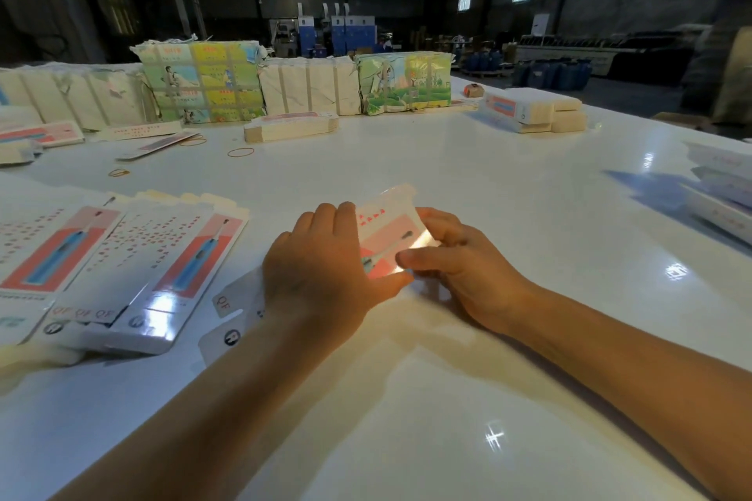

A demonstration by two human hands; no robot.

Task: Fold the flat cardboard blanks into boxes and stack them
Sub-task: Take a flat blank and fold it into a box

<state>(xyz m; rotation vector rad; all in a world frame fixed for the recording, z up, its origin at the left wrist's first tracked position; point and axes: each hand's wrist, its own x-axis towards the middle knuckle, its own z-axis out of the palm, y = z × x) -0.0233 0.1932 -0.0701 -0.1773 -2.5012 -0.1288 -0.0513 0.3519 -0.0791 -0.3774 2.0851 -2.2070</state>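
Gripping one cardboard blank (384, 234) on the white table (488, 183), both hands' fingers (423, 256) seemingly curl around it.

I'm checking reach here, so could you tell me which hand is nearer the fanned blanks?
Left. The left hand is beside the fanned blanks, while the right hand is farther away.

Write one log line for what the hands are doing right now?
step: folding | left hand: grips blank | right hand: pinches blank | flat blanks: left on table
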